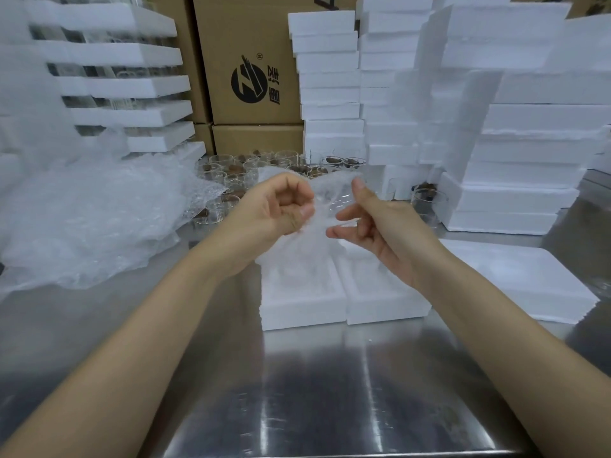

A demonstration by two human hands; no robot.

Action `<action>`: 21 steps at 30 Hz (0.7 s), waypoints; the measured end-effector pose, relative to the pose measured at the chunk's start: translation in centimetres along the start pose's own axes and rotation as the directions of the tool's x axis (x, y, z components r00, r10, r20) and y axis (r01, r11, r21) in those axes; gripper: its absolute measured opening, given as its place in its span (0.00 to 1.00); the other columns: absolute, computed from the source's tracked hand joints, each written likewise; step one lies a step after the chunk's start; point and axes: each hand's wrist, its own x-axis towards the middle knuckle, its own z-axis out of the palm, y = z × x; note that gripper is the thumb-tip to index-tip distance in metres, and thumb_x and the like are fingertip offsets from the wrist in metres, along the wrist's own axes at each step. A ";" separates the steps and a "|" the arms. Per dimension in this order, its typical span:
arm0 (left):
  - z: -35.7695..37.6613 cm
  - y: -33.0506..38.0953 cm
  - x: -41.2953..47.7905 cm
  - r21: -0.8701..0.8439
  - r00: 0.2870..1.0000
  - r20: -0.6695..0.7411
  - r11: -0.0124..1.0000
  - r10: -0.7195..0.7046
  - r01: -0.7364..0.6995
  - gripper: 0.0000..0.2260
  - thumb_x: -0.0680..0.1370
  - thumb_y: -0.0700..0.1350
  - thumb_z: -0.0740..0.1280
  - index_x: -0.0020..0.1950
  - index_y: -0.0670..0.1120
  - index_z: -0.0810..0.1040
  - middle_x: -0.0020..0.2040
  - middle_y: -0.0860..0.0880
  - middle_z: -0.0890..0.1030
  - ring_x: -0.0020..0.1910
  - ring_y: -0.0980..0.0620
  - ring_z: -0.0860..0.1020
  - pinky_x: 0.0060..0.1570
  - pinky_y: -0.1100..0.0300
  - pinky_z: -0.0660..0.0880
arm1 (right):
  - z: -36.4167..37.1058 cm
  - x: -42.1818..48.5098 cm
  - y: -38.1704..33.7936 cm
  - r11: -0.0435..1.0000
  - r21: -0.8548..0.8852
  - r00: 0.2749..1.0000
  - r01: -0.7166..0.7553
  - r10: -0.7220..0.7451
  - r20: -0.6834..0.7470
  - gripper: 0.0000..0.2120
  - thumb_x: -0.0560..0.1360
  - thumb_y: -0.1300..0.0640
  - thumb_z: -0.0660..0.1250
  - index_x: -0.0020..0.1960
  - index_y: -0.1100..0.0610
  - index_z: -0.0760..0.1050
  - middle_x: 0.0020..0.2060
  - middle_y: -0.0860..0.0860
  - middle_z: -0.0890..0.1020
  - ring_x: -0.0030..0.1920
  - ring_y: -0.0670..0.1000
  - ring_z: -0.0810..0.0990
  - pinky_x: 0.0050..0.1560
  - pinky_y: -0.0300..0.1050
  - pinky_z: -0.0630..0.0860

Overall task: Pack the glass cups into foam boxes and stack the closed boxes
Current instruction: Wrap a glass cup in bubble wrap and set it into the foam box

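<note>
My left hand [281, 209] and my right hand [373, 226] are raised above two open foam box halves [304, 299] that lie side by side on the steel table. Between them they hold a sheet of bubble wrap [330, 190] around a clear glass cup [334, 209], which is hard to make out through the wrap. The left fingers are curled onto the wrap; the right thumb and fingers pinch its other side. Several more glass cups [251, 166] with brown pieces inside stand on the table behind my hands.
A heap of bubble wrap [86, 213] covers the left of the table. Tall stacks of white foam boxes [515, 127] rise at the back and right, foam trays [132, 84] at the left, cardboard cartons [251, 71] behind. A flat foam lid [515, 276] lies at right.
</note>
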 end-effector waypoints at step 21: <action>3.0 -0.8 -0.4 0.830 0.798 0.258 0.298 0.544 -0.472 0.22 0.71 0.54 0.74 0.60 0.44 0.81 0.58 0.47 0.79 0.58 0.46 0.74 0.51 0.50 0.69 | 1.6 -0.9 1.5 0.985 0.165 0.953 -0.047 -0.005 0.302 0.08 0.77 0.54 0.64 0.49 0.51 0.82 0.47 0.50 0.83 0.50 0.47 0.82 0.47 0.39 0.78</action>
